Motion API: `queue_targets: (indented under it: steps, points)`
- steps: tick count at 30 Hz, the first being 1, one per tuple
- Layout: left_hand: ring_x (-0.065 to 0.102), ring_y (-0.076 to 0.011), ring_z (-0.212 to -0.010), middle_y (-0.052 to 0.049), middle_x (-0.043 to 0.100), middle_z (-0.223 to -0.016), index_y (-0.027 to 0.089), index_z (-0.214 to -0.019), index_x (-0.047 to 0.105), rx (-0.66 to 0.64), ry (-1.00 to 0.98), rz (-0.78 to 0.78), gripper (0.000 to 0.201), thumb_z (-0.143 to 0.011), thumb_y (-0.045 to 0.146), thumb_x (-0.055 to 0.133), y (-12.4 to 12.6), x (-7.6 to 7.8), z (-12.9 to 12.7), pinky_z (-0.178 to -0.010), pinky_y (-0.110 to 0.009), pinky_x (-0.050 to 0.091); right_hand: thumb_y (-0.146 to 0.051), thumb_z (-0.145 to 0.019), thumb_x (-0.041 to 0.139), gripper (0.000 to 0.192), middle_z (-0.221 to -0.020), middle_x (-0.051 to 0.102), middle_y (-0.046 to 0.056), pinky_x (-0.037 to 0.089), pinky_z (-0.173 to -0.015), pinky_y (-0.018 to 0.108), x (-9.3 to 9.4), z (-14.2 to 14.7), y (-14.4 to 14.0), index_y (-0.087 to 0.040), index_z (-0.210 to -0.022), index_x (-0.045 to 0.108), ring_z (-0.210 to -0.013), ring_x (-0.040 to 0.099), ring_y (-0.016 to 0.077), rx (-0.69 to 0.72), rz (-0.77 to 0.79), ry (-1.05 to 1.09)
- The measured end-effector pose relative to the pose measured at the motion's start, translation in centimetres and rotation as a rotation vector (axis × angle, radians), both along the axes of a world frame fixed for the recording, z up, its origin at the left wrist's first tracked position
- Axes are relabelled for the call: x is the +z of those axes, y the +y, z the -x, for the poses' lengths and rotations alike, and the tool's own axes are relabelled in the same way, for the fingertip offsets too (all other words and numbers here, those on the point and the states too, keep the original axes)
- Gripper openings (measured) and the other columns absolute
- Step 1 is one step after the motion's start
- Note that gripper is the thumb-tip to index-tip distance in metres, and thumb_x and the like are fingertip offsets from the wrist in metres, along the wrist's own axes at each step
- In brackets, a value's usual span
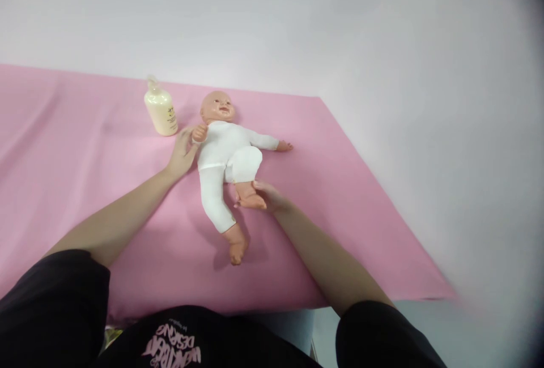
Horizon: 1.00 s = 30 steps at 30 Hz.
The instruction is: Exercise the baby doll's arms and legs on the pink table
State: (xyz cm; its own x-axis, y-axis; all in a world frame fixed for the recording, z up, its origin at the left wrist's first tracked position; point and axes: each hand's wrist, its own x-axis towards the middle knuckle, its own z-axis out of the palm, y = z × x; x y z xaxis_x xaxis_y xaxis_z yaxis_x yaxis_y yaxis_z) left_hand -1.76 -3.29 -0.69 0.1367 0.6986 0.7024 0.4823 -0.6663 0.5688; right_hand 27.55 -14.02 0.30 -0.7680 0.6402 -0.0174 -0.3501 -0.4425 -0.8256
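A baby doll (223,144) in a white cloth body lies on its back, head toward the far edge. Its face, hands and feet are bare, skin-toned plastic. One leg is bent at the knee; the other stretches toward me. My left hand (183,149) is closed about the doll's arm on the left, just below the doll's hand; some fingers are hidden behind it. At the bent leg, my right hand (270,195) grips the ankle, thumb on its side, the other fingers mostly out of sight behind the foot.
A cream-coloured pump bottle (161,111) with dark print stands left of the doll's head, close to my left hand. Pink cloth (323,186) covers the table, with wrinkles at the left. The table's right edge slants toward me. Behind it is a pale wall (272,22).
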Motion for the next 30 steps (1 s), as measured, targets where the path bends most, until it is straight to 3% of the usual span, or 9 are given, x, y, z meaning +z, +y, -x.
queue_targets:
  steps: [7, 13, 17, 23, 27, 30]
  points:
    - [0.056, -0.027, -0.139, -0.013, 0.055, -0.152, 0.032, -0.151, 0.04, 0.032, -0.28, 0.125, 0.061, -0.1, 0.065, 0.049, 2.4, -2.0, 1.3, -0.113, -0.046, 0.05, -0.049, -0.08, 0.077, 0.054, -0.101, 0.079, 0.01, 0.06, -0.084, 0.037, -0.4, -0.5, -0.4, -0.014, -0.121, 0.067, -0.091, 0.076, 0.0226, 0.213, -0.026, -0.064]
    - [0.057, -0.029, -0.141, -0.015, 0.052, -0.156, 0.031, -0.155, 0.036, 0.063, -0.377, 0.158, 0.077, -0.094, 0.077, 0.05, 3.0, -2.3, 1.7, -0.118, -0.046, 0.047, -0.047, -0.077, 0.085, 0.066, -0.101, 0.08, 0.012, 0.052, -0.105, 0.043, 0.5, -0.6, -0.6, -0.012, -0.129, 0.065, -0.102, 0.076, 0.0261, 0.456, -0.09, -0.108]
    - [0.059, -0.0269, -0.139, -0.014, 0.052, -0.157, 0.034, -0.157, 0.032, 0.057, -0.36, 0.15, 0.074, -0.097, 0.074, 0.048, 3.3, -2.7, 2.1, -0.116, -0.044, 0.05, -0.045, -0.079, 0.085, 0.063, -0.109, 0.078, 0.013, 0.048, -0.111, 0.042, 0.5, -0.7, -0.3, -0.012, -0.13, 0.066, -0.113, 0.073, 0.0261, 0.514, -0.123, -0.087]
    - [0.059, -0.0274, -0.139, -0.014, 0.054, -0.155, 0.034, -0.156, 0.035, 0.061, -0.39, 0.164, 0.073, -0.096, 0.072, 0.051, 2.9, -2.4, 1.8, -0.117, -0.045, 0.049, -0.047, -0.069, 0.092, 0.067, -0.122, 0.075, 0.016, 0.046, -0.115, 0.04, 0.6, -0.5, 0.1, -0.011, -0.122, 0.071, -0.132, 0.064, 0.0295, 0.511, -0.201, -0.132]
    - [0.058, -0.0281, -0.139, -0.016, 0.055, -0.153, 0.03, -0.154, 0.036, 0.052, -0.393, 0.164, 0.072, -0.097, 0.071, 0.052, 2.4, -2.0, 1.3, -0.118, -0.047, 0.047, -0.045, -0.069, 0.092, 0.065, -0.119, 0.076, 0.015, 0.047, -0.113, 0.041, 0.8, -0.4, 0.2, -0.012, -0.12, 0.071, -0.13, 0.065, 0.0292, 0.531, -0.235, -0.121]
    - [0.057, -0.0281, -0.139, -0.016, 0.055, -0.152, 0.03, -0.151, 0.039, 0.041, -0.326, 0.146, 0.068, -0.097, 0.07, 0.05, 2.1, -1.7, 1.0, -0.117, -0.048, 0.047, -0.043, -0.072, 0.09, 0.062, -0.112, 0.078, 0.014, 0.052, -0.105, 0.042, 0.8, -0.5, 0.1, -0.012, -0.121, 0.07, -0.117, 0.071, 0.0282, 0.542, -0.213, -0.068]
